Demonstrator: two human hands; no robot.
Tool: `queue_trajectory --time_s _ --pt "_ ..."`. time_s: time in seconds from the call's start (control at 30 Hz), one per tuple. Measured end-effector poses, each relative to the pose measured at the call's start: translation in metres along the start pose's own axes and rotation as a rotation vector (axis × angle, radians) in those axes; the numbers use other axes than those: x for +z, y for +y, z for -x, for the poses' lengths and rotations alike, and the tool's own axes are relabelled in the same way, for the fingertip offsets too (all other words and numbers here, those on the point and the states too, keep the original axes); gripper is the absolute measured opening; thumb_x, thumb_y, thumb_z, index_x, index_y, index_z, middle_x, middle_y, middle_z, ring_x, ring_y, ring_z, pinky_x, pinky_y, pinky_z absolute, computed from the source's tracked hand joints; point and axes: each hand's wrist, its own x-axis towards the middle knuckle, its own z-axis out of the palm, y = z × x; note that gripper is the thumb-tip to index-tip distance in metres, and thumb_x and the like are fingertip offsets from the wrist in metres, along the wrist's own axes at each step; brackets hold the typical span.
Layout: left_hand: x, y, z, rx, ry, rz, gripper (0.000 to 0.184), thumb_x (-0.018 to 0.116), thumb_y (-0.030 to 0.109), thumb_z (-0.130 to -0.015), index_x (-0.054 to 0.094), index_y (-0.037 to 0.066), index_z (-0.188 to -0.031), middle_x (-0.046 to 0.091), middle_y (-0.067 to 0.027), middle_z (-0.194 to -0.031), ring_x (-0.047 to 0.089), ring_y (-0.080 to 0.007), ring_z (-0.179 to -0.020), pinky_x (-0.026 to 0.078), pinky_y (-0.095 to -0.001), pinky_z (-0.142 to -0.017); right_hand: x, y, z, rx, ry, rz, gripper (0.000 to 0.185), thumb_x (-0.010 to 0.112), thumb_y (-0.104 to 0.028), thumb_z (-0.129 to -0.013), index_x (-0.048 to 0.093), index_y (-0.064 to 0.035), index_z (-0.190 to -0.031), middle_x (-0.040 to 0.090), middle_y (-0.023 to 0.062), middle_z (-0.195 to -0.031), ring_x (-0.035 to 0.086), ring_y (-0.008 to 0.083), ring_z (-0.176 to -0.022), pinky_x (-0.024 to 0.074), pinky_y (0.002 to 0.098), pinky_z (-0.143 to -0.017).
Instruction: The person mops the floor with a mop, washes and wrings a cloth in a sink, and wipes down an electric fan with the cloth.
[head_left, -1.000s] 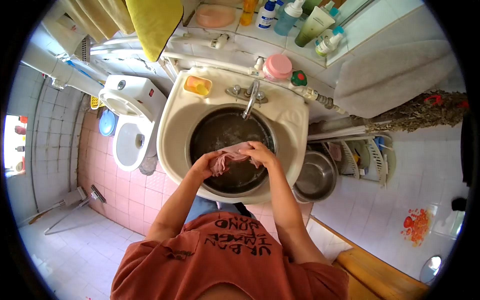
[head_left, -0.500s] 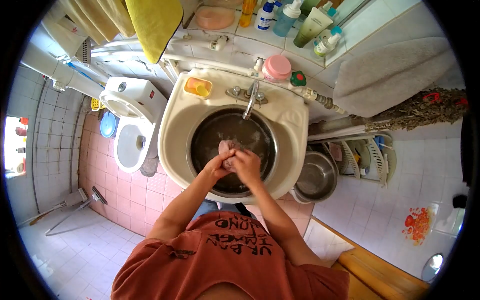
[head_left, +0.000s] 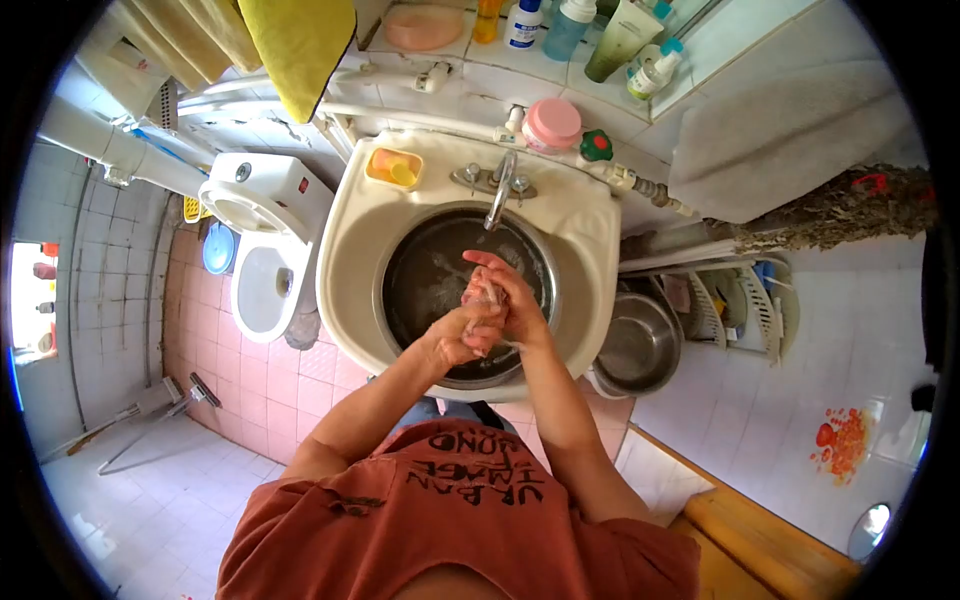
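Basically, the left hand (head_left: 456, 337) and right hand (head_left: 518, 302) are pressed together around a wadded pink cloth (head_left: 485, 291), which is mostly hidden between them, over the dark water (head_left: 430, 262) of a metal basin (head_left: 379, 292); one finger of the right hand sticks out, and the basin sits in a cream sink (head_left: 345, 275), below the faucet (head_left: 497, 205) and near a yellow soap dish (head_left: 376, 179)

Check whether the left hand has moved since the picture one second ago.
Yes: the left hand has moved rightward, away from the left rim of the sink.
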Motion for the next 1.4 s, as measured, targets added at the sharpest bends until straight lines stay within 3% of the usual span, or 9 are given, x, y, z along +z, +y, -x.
queue_trajectory --time_s 0.1,0.17,0.27,0.53,0.67,0.77,0.87,1.0,1.4 --pt "0.006 0.01 -0.01 0.05 0.606 -0.637 0.01 0.066 0.01 -0.082 0.056 0.01 -0.08 0.047 -0.001 -0.064 0.039 -0.0102 -0.047 0.031 -0.0276 -0.037 -0.028 0.013 -0.018 -0.016 0.079 0.384 0.029 0.054 -0.013 -0.09 0.06 -0.0001 -0.115 0.055 0.0012 -0.076 0.055 0.0105 -0.072 0.046 0.0252 -0.069" --pt "-0.015 0.019 -0.018 0.05 0.541 -0.804 0.013 0.069 0.015 -0.076 0.057 0.009 -0.075 0.051 -0.0024 -0.063 0.045 -0.0126 -0.05 0.035 -0.0322 -0.04 -0.027 0.024 -0.024 -0.096 0.137 0.499 0.02 0.051 -0.009 -0.088 0.064 0.0002 -0.1 0.054 -0.0003 -0.071 0.053 0.0089 -0.07 0.0426 0.0231 -0.063" --pt "-0.075 0.026 -0.047 0.656 0.643 -1.876 0.027 0.064 0.026 -0.08 0.058 0.0 -0.086 0.068 -0.0227 -0.083 0.068 -0.0364 -0.082 0.052 -0.0442 -0.067 -0.037 0.053 -0.036 -0.299 0.479 0.759 0.016 0.045 -0.004 -0.083 0.061 -0.0032 -0.08 0.052 -0.0005 -0.065 0.049 0.0101 -0.061 0.0408 0.0253 -0.058" --pt "-0.057 0.005 -0.036 0.168 0.999 -2.206 0.034 0.053 0.029 -0.089 0.042 0.002 -0.107 0.066 -0.0278 -0.094 0.066 -0.0413 -0.091 0.052 -0.0482 -0.078 -0.093 0.116 -0.042 -0.267 0.921 0.817 0.017 0.043 -0.005 -0.083 0.058 -0.0022 -0.075 0.056 0.01 -0.074 0.055 0.0213 -0.07 0.0449 0.0373 -0.066" --pt "-0.082 0.008 -0.052 0.533 0.992 -1.914 0.04 0.059 0.025 -0.086 0.04 0.001 -0.112 0.065 -0.0279 -0.094 0.069 -0.0358 -0.077 0.054 -0.0425 -0.064 -0.076 0.081 -0.042 -0.288 0.748 0.604 0.013 0.056 -0.013 -0.087 0.057 -0.0021 -0.094 0.057 0.0068 -0.076 0.054 0.018 -0.07 0.045 0.0333 -0.066" --pt "-0.027 0.036 -0.033 0.509 0.39 -1.064 0.064 0.078 0.012 -0.075 0.037 0.005 -0.124 0.06 -0.0096 -0.086 0.06 -0.0187 -0.062 0.049 -0.0337 -0.048 -0.084 0.019 -0.062 -0.493 0.674 0.84 0.048 0.069 -0.027 -0.085 0.049 0.0011 -0.119 0.057 0.007 -0.091 0.056 0.017 -0.076 0.0467 0.0309 -0.07" --pt "-0.011 0.059 -0.03 0.361 0.147 -0.692 0.054 0.067 0.036 -0.086 0.042 0.019 -0.13 0.059 -0.0029 -0.108 0.06 -0.0197 -0.082 0.051 -0.0346 -0.06 -0.093 -0.028 -0.096 -0.806 1.07 1.598 0.054 0.072 -0.035 -0.08 0.054 -0.0018 -0.118 0.059 0.0139 -0.097 0.058 0.0312 -0.093 0.0475 0.0434 -0.079" --pt "-0.021 0.077 -0.043 0.303 0.109 -0.299 0.051 0.055 0.051 -0.09 0.048 0.019 -0.13 0.06 -0.0045 -0.115 0.062 -0.0284 -0.091 0.053 -0.0435 -0.071 -0.112 -0.064 -0.125 -0.545 0.799 1.833 0.038 0.071 -0.024 -0.076 0.061 -0.0089 -0.11 0.061 0.0085 -0.1 0.057 0.0303 -0.101 0.044 0.0452 -0.08" --pt "-0.017 0.079 -0.063 0.444 0.031 -0.277 0.051 0.06 0.039 -0.091 0.045 0.02 -0.135 0.056 -0.0043 -0.126 0.054 -0.0298 -0.114 0.043 -0.0516 -0.099 -0.116 -0.084 -0.123 -0.533 0.611 2.152 0.04 0.058 -0.01 -0.081 0.06 -0.0099 -0.121 0.061 0.0102 -0.111 0.057 0.0301 -0.104 0.0423 0.0453 -0.082"
